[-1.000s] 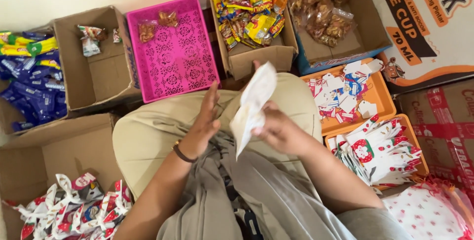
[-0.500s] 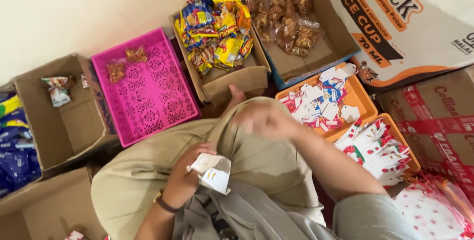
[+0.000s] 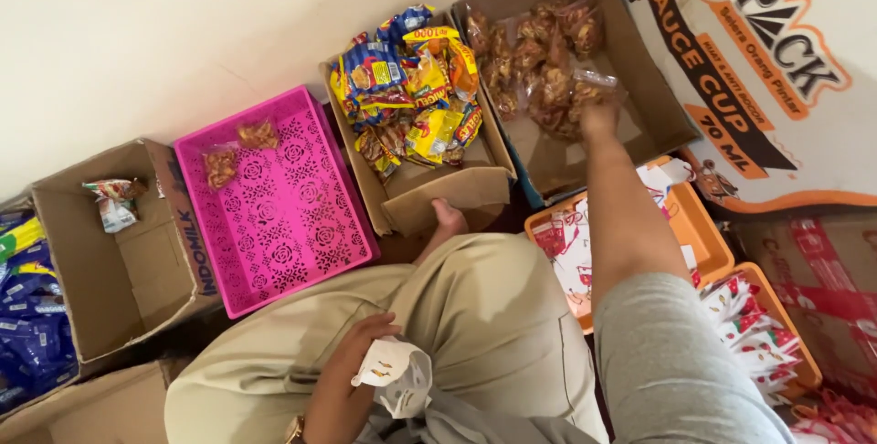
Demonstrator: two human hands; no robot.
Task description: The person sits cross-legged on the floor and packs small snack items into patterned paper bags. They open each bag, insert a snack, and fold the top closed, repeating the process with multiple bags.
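Right hand [image 3: 598, 115] is stretched out into the far cardboard box [image 3: 658, 106], grip closing on a clear snack packet [image 3: 585, 88] of brown pieces at the near edge of the heap; fingers mostly hidden, so can't tell how firm. Packet lies about flat, long axis roughly left-right. Bare box floor shows in front of the heap and to the right, so there's room along those walls. Left hand [image 3: 361, 353] rests on the lap, clenched on a crumpled white plastic bag [image 3: 397, 375], bag hanging toward the knee.

Next box left [image 3: 438, 193] holds mixed bright packets, yellow, blue & red, piled at the back; front flap folded in, front part bare. Pink perforated tray [image 3: 283, 225] just beside it, w/ two small brown packets in its far left corner, rest open. Further left a cardboard box [image 3: 110, 261] w/ one or two packets in the back corner. Blue packets [image 3: 27, 334] at the left edge. Two orange trays [image 3: 703, 225] w/ red & white sachets sit by the right arm, near one partly under it. Bare foot [image 3: 448, 220] touches the middle box's front.
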